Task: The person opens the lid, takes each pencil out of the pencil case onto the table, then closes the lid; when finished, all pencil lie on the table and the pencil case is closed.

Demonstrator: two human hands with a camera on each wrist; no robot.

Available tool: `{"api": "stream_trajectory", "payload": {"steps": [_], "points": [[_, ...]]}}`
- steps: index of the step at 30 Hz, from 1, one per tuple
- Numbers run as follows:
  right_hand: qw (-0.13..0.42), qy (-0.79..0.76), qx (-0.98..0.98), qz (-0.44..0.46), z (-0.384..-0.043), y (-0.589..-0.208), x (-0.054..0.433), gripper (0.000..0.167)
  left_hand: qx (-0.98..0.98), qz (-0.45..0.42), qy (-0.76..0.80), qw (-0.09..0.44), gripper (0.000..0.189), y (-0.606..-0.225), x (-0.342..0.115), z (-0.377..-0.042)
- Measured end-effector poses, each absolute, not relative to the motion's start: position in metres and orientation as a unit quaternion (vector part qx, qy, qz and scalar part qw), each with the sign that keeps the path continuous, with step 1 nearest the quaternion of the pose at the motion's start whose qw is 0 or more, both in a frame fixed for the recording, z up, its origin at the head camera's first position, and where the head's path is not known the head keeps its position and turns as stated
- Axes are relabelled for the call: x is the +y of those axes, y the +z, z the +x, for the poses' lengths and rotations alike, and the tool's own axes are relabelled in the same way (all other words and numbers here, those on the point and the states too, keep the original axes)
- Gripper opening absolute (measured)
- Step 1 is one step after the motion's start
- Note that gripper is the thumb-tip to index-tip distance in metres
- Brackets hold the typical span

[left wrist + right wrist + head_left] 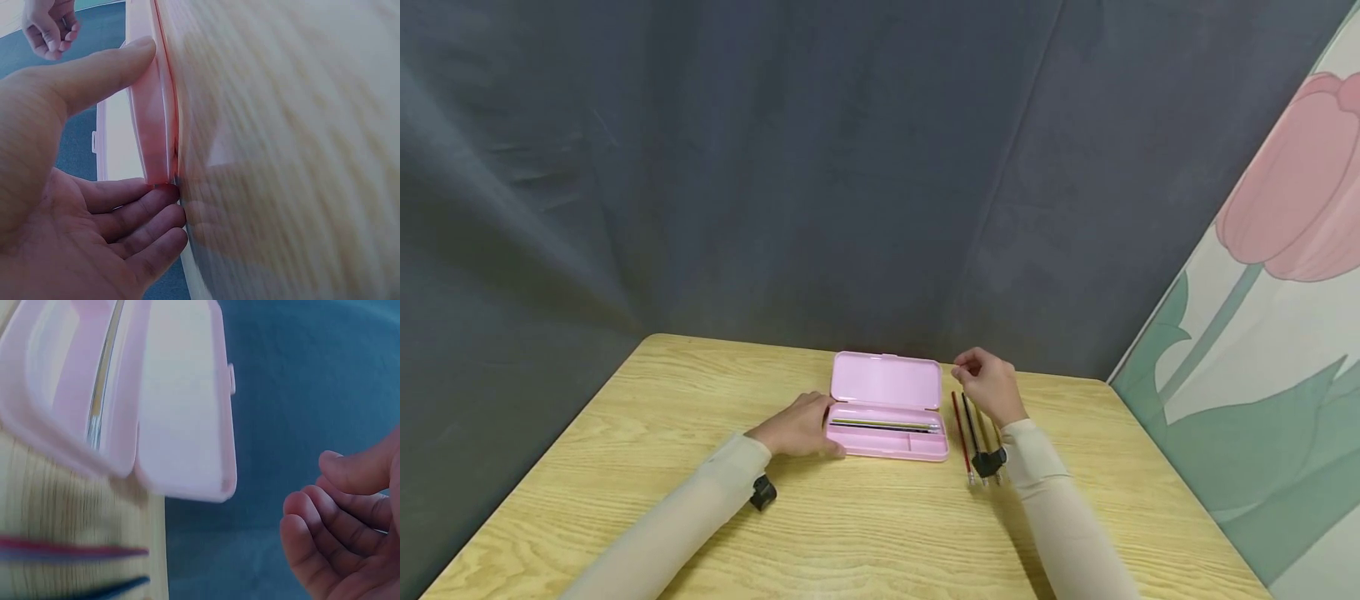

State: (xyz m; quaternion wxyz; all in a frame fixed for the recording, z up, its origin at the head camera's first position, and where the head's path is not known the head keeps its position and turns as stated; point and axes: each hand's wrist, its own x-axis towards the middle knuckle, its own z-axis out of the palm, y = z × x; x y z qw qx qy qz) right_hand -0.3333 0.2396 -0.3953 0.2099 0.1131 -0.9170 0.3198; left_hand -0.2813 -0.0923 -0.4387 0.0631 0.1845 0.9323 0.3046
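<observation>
Pale sleeves [658, 521] come in from the near edge, each leading to a hand over the wooden table [850, 533]. Between the two hands, at the table's far side, sits the pink case [868, 441], its long axis running left to right and its lid [887, 381] thrown open toward the far side. Inside, in the far trough, pencils [880, 424] lie along that same axis, silvery ends to the right. Just right of the case, loose pencils lie crosswise to it, near to far: a red pencil [962, 436], then a dark pencil [970, 421], then yellowish pencils [982, 427], their ferrule ends near. The left hand [797, 425] grips the case's left end, thumb at the near corner and fingers at the far one; the left wrist view reveals the end wall spanned between them, which the head view hides. The right hand [988, 385], well apart from the left, hovers above the loose pencils' far ends, fingers loosely bent; the right wrist view shows it holding nothing, and catches the red pencil's tip aimed at the table's far edge.
</observation>
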Motion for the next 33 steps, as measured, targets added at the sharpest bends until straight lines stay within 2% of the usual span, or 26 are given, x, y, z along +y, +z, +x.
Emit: {"api": "stream_trajectory", "payload": {"steps": [19,27,33], "points": [[0.147,0.318,-0.914,0.204,-0.329,-0.411,0.16,0.008,0.931,0.188,0.308,0.058,0.076,-0.443,-0.092,-0.285],[0.121,0.232,-0.912,0.315,-0.325,-0.429,0.136,0.014,0.931,0.192,0.307,0.056,0.076,-0.444,-0.092,-0.285],[0.11,0.153,-0.924,0.332,-0.323,-0.438,0.131,0.01,0.931,0.195,0.305,0.053,0.076,-0.442,-0.092,-0.287]]}}
